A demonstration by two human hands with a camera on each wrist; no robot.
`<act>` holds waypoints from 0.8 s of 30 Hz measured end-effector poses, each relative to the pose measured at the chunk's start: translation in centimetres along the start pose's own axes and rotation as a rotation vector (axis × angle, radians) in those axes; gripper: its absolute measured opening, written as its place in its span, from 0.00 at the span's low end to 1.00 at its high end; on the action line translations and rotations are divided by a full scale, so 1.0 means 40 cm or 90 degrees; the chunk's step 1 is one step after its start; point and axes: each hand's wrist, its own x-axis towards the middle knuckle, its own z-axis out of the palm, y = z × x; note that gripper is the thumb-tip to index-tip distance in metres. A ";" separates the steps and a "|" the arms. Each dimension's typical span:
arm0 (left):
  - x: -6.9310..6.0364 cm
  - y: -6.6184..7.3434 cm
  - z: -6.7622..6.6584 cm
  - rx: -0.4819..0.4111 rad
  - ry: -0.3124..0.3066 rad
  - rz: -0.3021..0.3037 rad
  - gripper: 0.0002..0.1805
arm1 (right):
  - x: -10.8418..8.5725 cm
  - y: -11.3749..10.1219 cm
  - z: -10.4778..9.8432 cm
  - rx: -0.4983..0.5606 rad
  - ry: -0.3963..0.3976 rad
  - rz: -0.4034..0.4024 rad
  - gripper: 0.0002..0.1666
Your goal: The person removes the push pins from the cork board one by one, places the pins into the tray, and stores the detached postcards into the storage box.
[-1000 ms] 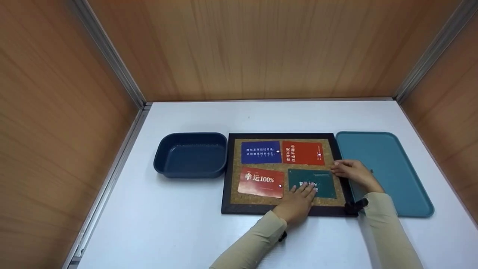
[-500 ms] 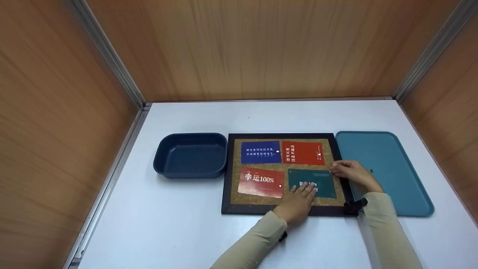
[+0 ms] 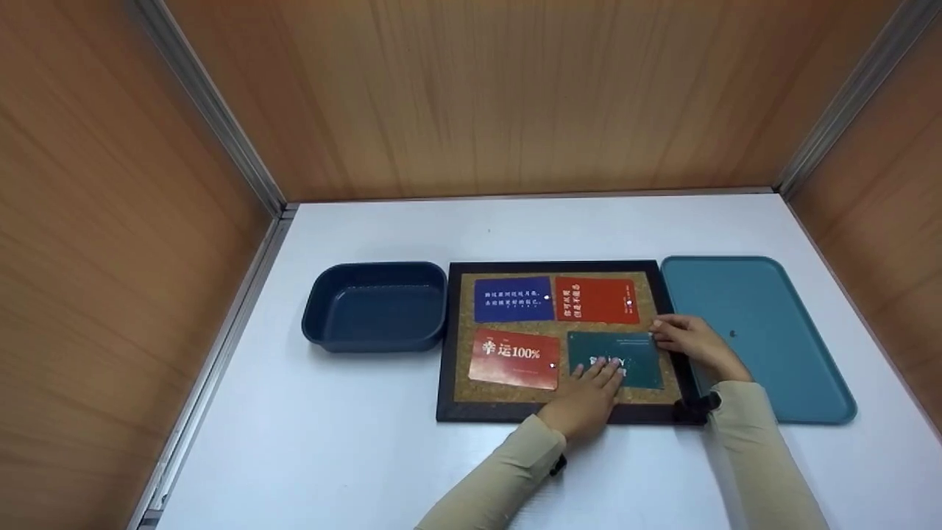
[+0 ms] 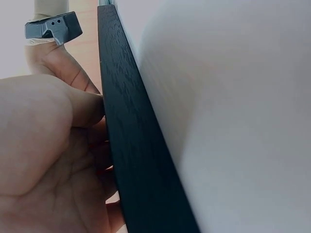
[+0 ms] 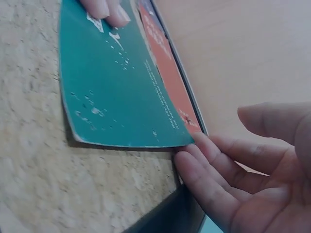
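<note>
Overall, the worktop (image 3: 346, 442) is occupied by three large items set in a row. At the middle, a black-framed cork board (image 3: 500, 412) is laid flat; a teal tray (image 3: 780, 346) is placed just beside it on the right, and a navy dish (image 3: 379, 344) just beside it on the left. Four cards are arranged on the cork in two rows of two. The blue card (image 3: 514, 309), the upper red card (image 3: 602, 302) and the lower red card (image 3: 513, 364) are touched by neither hand and are judged to be finished. The green card (image 3: 640, 361), at the lower right of the cork, is judged to be the one position left. Its lower left part is covered by the left hand (image 3: 585, 405), whose fingers are laid straight and slightly spread. Its upper right corner is met by the bent fingertips of the right hand (image 3: 695, 344), set close together; whether anything is pinched between them cannot be told. A small white dot (image 3: 553, 365), judged to be a pin head, is seen near the right edge of each finished card. No matching dot can be made out on the green card, where the corner is partly masked, so its fastening is judged to be under way, with completion unconfirmed.
</note>
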 end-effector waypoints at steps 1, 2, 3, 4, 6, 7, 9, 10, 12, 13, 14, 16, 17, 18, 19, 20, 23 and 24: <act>0.001 0.000 0.000 0.001 0.000 -0.002 0.27 | -0.001 0.000 0.002 0.007 -0.002 0.003 0.37; 0.002 0.001 0.001 0.002 0.000 -0.002 0.27 | -0.002 0.000 0.005 0.011 -0.003 0.008 0.37; 0.001 0.001 0.001 0.002 0.000 -0.003 0.27 | -0.002 0.000 0.007 0.013 -0.001 0.014 0.37; 0.001 0.001 0.001 0.003 0.000 -0.005 0.27 | -0.002 0.002 0.008 0.012 0.000 0.015 0.37; 0.000 0.001 0.002 0.002 0.002 -0.007 0.27 | -0.001 0.004 0.012 0.003 0.002 0.017 0.38; 0.000 0.001 0.001 0.003 0.003 -0.007 0.27 | -0.001 0.004 0.013 -0.003 0.004 0.020 0.38; -0.002 0.000 0.002 0.002 0.004 -0.007 0.27 | -0.003 0.005 0.016 -0.017 0.006 0.024 0.38; -0.003 0.000 0.002 0.003 0.006 -0.008 0.27 | -0.004 0.005 0.017 -0.021 0.006 0.024 0.38; -0.003 -0.001 0.002 0.003 0.006 -0.007 0.27 | -0.006 0.003 0.021 -0.020 0.007 0.030 0.38; -0.004 -0.001 0.002 0.004 0.006 -0.006 0.27 | -0.007 0.003 0.023 -0.018 0.010 0.034 0.38; -0.004 -0.001 0.001 0.005 0.005 -0.006 0.27 | -0.007 0.003 0.026 -0.017 0.011 0.037 0.38; -0.004 -0.001 0.000 0.006 0.002 -0.006 0.27 | -0.007 0.003 0.030 -0.022 0.018 0.037 0.37; -0.005 -0.001 -0.001 0.007 0.000 -0.006 0.27 | -0.007 0.003 0.032 -0.025 0.021 0.036 0.36; -0.005 -0.001 -0.002 0.008 -0.002 -0.006 0.27 | -0.007 0.003 0.033 -0.031 0.024 0.032 0.35; -0.005 0.000 -0.003 0.009 -0.002 -0.007 0.27 | -0.007 0.003 0.035 -0.034 0.027 0.031 0.34; -0.006 0.000 -0.004 0.010 -0.003 -0.008 0.27 | -0.008 0.003 0.036 -0.039 0.030 0.031 0.34; -0.005 0.000 -0.003 0.012 -0.002 -0.008 0.27 | -0.010 0.003 0.041 -0.045 0.037 0.032 0.34; -0.005 0.000 -0.002 0.013 -0.002 -0.008 0.27 | -0.011 0.003 0.043 -0.048 0.040 0.034 0.34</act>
